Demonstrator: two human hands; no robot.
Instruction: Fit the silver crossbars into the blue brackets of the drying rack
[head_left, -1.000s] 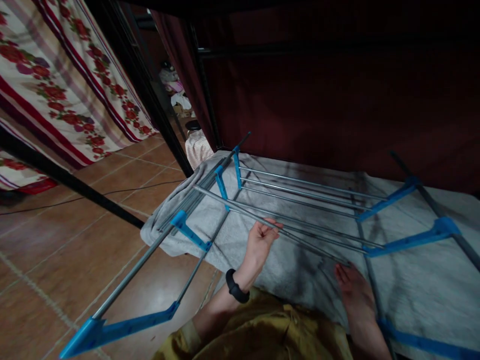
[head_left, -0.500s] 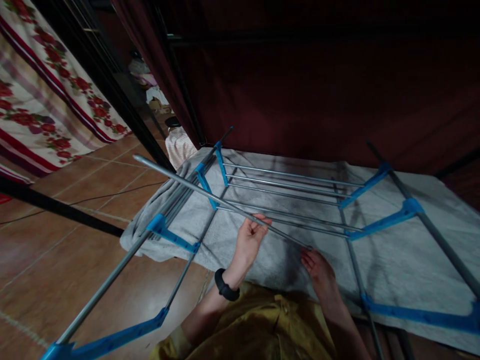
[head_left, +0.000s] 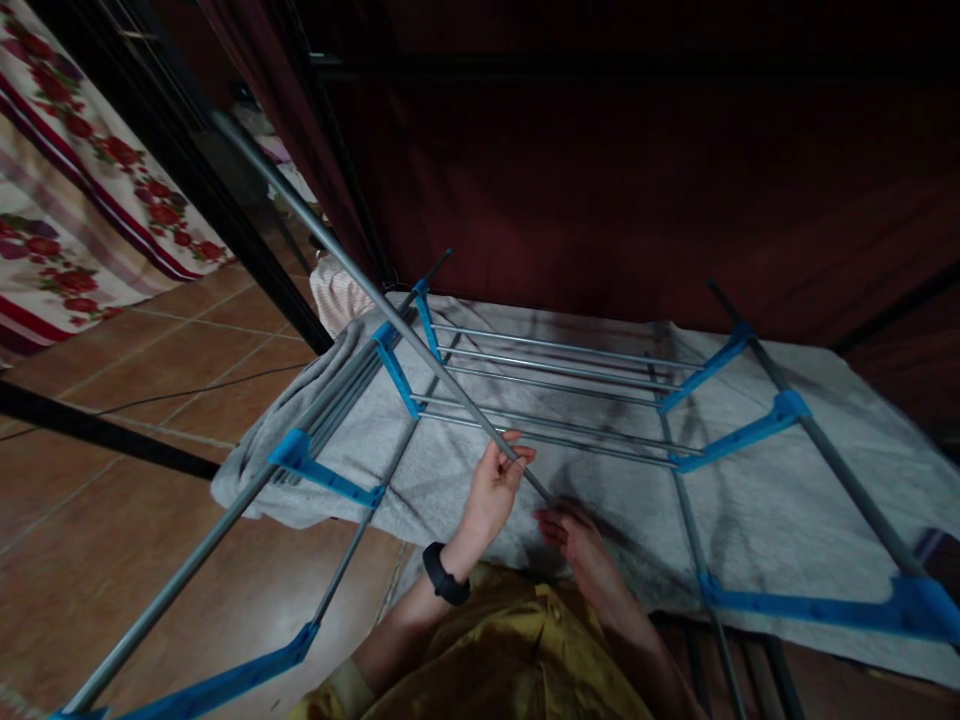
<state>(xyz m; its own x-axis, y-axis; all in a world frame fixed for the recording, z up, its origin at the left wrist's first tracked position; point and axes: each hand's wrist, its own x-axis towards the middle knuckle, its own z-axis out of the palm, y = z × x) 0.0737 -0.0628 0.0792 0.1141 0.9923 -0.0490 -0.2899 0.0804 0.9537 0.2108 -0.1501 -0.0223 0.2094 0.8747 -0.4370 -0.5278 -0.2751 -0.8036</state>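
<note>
My left hand (head_left: 491, 490), with a black band on its wrist, is closed around a long grey metal tube (head_left: 337, 250). The tube slants from the upper left down toward my body. At its lower end my right hand (head_left: 574, 535) has its fingers curled against the tube, the thumb partly hidden. Beyond both hands stands a rack of thin metal rods (head_left: 555, 390) joined to blue plastic brackets (head_left: 697, 382). More blue brackets (head_left: 326, 470) and a thicker side pole (head_left: 187, 570) lie to the left.
A grey cloth (head_left: 600, 550) covers the surface beneath the rack. Behind it hangs a dark red curtain (head_left: 600, 200). A black frame post (head_left: 187, 170) and a flowered cloth (head_left: 97, 180) are at the left, above a tiled floor (head_left: 150, 400) crossed by a cable.
The tube has tilted more steeply, its far end rising up and left. My right hand has shifted left with the lower end, closer to my left hand. The view has moved slightly right.
</note>
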